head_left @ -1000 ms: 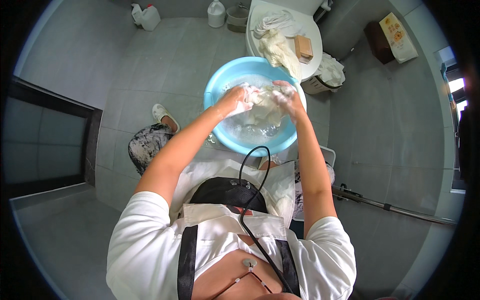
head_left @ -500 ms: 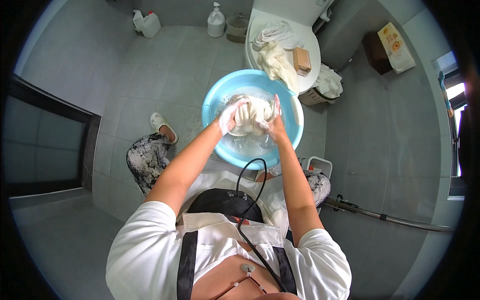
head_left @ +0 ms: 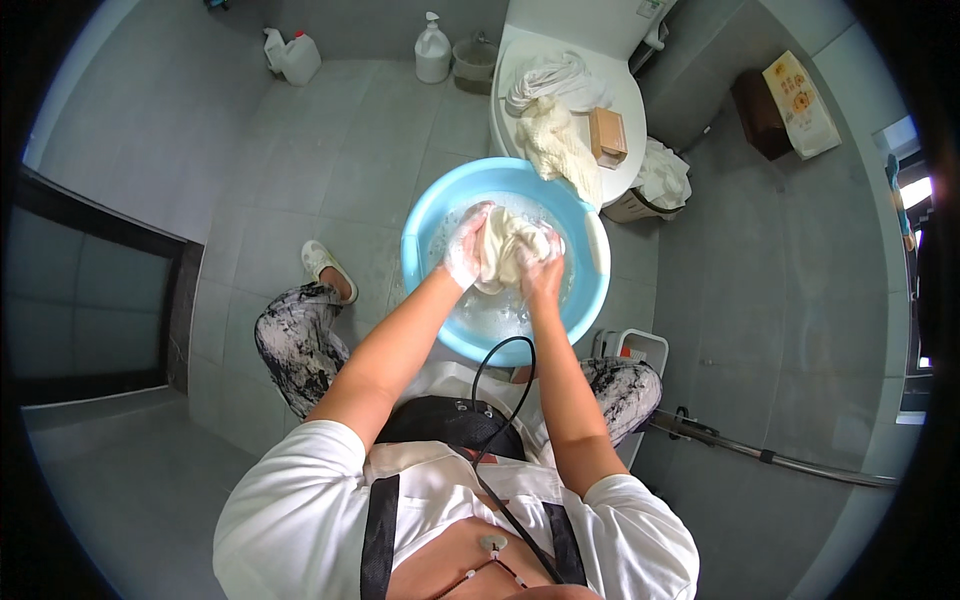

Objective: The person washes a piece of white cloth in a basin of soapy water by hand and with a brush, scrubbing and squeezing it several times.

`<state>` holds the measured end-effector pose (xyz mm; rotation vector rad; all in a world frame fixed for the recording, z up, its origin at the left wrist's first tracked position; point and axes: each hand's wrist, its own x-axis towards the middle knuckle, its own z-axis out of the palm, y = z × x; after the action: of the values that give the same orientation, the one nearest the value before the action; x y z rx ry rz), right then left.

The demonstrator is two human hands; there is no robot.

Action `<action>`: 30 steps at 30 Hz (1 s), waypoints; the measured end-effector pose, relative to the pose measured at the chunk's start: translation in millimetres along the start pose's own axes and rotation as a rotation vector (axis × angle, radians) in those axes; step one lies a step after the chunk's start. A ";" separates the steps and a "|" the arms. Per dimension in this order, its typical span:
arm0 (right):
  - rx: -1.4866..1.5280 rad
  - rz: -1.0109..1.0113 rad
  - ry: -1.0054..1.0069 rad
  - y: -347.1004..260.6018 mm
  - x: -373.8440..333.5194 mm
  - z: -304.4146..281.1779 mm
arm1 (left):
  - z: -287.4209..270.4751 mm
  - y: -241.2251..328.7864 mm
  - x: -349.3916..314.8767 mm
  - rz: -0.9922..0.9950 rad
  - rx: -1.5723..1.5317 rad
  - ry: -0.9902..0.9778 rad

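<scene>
One blue basin [head_left: 430,215]: suds, cloth [head_left: 507,248].

two jugs [head_left: 292,55] | pump bottle [head_left: 432,50] | brown box [head_left: 607,135] | bin [head_left: 655,185]

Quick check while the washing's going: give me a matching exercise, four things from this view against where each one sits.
Things:
1. pale cloth
2. brown block
3. pump bottle
4. white jug

Places:
A. on the floor by the far wall, farthest left
B. in both hands, over the blue basin
C. on the closed toilet lid
D. on the floor just left of the toilet

Pairs: 1-B, 2-C, 3-D, 4-A
</scene>
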<state>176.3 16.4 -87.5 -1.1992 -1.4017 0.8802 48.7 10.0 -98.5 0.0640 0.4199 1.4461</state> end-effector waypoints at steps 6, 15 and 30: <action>-0.223 -0.362 -0.165 -27.0 -18.2 7.9 | 14.8 -5.9 1.3 -0.214 0.186 0.027; -0.487 0.056 -0.173 9.8 26.6 -9.3 | -3.6 -18.1 -5.1 -0.125 0.513 0.165; -1.324 -0.036 -1.047 25.9 -0.9 -37.7 | -23.9 -23.5 -23.1 -0.137 2.748 -0.207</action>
<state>218.5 17.9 -105.4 -1.6750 -3.1188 0.4561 61.9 -20.6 -122.0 2.1689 1.7915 -0.2841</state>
